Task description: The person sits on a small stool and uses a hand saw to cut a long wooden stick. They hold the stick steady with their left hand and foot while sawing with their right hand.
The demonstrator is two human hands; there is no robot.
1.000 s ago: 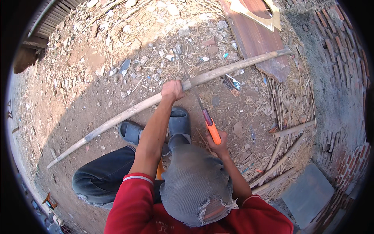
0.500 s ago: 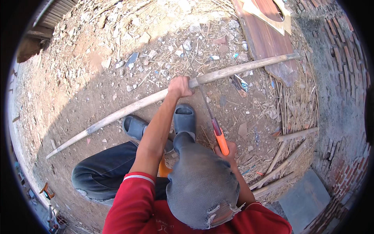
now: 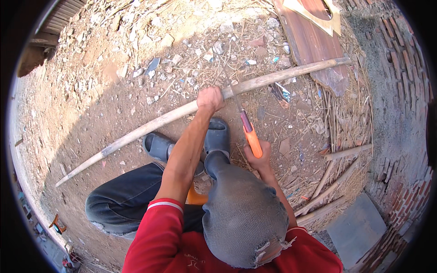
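Observation:
A long, slightly bent wooden pole [image 3: 282,76] stretches across the ground in front of me, from the lower left to the upper right. My left hand [image 3: 210,98] is wrapped round it near its middle. Just right of that hand, the thin blade of a handsaw [image 3: 253,139] crosses the pole, its tip pointing away from me. My right hand [image 3: 260,155] grips the saw's orange handle beside my raised knee. Part of that hand is hidden behind the handle.
A brown wooden board [image 3: 314,41] lies under the pole's far right end, with a pale cut-out piece on it. Cut branches [image 3: 327,184] lie by the brick wall [image 3: 400,59] at right, near a grey panel [image 3: 357,230]. Stones and straw litter the dirt. My grey clogs [image 3: 217,136] are close below the pole.
My right hand has pushed the saw forward, away from me, so its handle is now nearer the pole. The left hand keeps its grip on the pole.

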